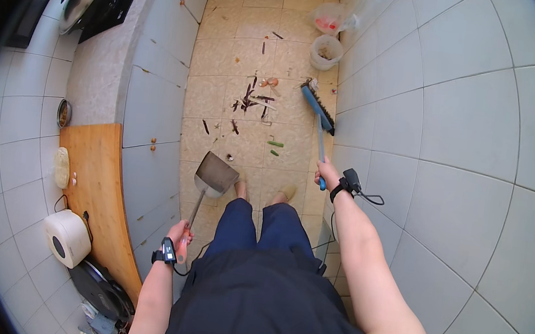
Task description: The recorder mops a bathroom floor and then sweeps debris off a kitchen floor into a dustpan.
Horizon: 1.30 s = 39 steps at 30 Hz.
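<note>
My left hand (181, 235) grips the red handle of a metal dustpan (216, 173), whose pan is low near my left foot. In my right hand (328, 174) is the handle of a blue brush broom (318, 107) with dark bristles, its head slanting beside the tiled wall on the right. Between the two tools, dark purple peel strips (247, 99) lie scattered on the tiled floor. Broken eggshells (269, 82) sit just beyond them, and green vegetable pieces (275, 143) lie closer to my feet. A crumpled whitish scrap (313, 84) is at the far end of the broom head.
A clear plastic bucket (326, 53) with some waste and a bag-lined container (329, 19) stand along the right wall. White cabinets (159, 100) border the floor on the left, under a counter with a wooden board (98, 172), a white appliance (66, 238) and a lidded pan (86, 0).
</note>
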Available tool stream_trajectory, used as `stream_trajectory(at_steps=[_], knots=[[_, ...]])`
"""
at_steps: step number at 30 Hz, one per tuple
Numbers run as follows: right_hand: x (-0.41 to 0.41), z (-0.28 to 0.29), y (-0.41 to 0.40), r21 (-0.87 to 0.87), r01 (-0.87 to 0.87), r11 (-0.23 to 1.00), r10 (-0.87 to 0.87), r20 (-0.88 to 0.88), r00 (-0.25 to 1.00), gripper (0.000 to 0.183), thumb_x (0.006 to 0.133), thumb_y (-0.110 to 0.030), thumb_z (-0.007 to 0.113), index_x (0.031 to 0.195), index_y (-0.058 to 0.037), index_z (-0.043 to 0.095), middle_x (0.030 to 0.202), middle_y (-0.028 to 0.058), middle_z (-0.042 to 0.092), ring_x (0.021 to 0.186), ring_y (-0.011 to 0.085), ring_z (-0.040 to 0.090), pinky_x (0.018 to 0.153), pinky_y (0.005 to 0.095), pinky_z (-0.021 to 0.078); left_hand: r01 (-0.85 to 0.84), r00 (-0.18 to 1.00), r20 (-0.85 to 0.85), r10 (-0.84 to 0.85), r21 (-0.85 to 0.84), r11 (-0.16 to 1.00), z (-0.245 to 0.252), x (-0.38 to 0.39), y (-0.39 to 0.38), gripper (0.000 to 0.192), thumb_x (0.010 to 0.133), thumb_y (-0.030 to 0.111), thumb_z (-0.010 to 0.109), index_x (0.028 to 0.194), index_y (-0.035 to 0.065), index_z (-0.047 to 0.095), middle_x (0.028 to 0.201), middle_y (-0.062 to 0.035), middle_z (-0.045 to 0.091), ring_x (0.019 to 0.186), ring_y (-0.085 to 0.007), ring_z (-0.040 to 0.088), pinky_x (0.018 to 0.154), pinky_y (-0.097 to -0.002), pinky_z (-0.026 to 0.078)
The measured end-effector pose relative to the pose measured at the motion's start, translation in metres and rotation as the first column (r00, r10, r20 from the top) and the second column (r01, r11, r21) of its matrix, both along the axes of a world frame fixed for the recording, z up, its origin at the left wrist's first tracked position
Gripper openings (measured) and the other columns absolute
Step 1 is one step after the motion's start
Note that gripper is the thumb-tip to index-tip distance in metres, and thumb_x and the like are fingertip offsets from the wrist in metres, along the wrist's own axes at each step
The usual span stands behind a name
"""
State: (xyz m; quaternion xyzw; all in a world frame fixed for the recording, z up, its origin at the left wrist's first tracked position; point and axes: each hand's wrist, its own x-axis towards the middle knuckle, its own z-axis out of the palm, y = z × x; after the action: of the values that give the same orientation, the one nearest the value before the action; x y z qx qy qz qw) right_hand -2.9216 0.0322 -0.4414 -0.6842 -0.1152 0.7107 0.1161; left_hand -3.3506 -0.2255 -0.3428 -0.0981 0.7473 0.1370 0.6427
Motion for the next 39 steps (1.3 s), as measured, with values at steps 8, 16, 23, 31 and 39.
stream_trajectory(at_steps=[8,16,23,31,39], knots=[[0.039,-0.013,-0.118,0.066,-0.106,0.992,0.104,0.04,0.994,0.057,0.09,-0.024,0.04,0.137,-0.0254,0.008,0.051,0.0015,0.037,0.038,0.0129,0.038,0.036,0.0284,0.0363,-0.024,0.998,0.05,0.024,0.0,1.0,0.007,0.036,-0.026,0.019,0.081,0.032,0.041,0.08,0.0132,0.044,0.064,-0.0085,0.052,0.045,-0.0122,0.044,0.04,-0.0236,0.036],[0.041,-0.002,-0.091,0.098,-0.281,0.955,0.261,0.178,0.949,0.053,0.089,-0.021,0.038,0.137,-0.0207,0.014,0.054,0.0003,0.035,0.041,0.0116,0.035,0.038,0.0272,0.0354,-0.04,0.99,0.137,0.041,-0.008,0.999,-0.025,0.049,-0.046,0.018,0.082,0.031,0.041,0.078,0.0134,0.045,0.066,-0.0096,0.053,0.045,-0.0122,0.044,0.041,-0.0238,0.037],[0.024,0.026,-0.164,-0.029,-0.513,0.858,0.504,0.241,0.829,0.06,0.086,-0.019,0.038,0.138,-0.014,0.008,0.051,0.0074,0.047,0.038,0.0171,0.045,0.039,0.0304,0.0394,-0.028,0.983,0.184,0.025,0.017,0.999,-0.082,0.07,-0.041,0.022,0.081,0.028,0.042,0.078,0.0068,0.043,0.06,-0.0103,0.051,0.044,-0.0145,0.046,0.04,-0.0257,0.039],[0.041,0.081,-0.22,-0.059,-0.735,0.676,0.734,0.145,0.664,0.058,0.084,-0.019,0.044,0.136,-0.0169,0.02,0.053,0.0079,0.049,0.039,0.0169,0.047,0.04,0.0305,0.0406,0.008,0.998,0.057,-0.01,0.034,0.999,-0.149,0.082,-0.05,0.041,0.084,0.041,0.04,0.093,0.0019,0.046,0.058,-0.0082,0.047,0.044,-0.0163,0.044,0.037,-0.0277,0.036],[0.003,0.084,-0.171,0.007,-0.806,0.592,0.771,0.285,0.569,0.056,0.085,-0.018,0.046,0.136,-0.0181,0.023,0.054,0.0039,0.042,0.041,0.0132,0.041,0.04,0.0284,0.0405,0.006,0.997,0.078,-0.013,0.09,0.996,-0.146,0.091,-0.047,0.043,0.087,0.043,0.037,0.094,0.0012,0.045,0.064,-0.0073,0.047,0.05,-0.0167,0.046,0.041,-0.0282,0.038]])
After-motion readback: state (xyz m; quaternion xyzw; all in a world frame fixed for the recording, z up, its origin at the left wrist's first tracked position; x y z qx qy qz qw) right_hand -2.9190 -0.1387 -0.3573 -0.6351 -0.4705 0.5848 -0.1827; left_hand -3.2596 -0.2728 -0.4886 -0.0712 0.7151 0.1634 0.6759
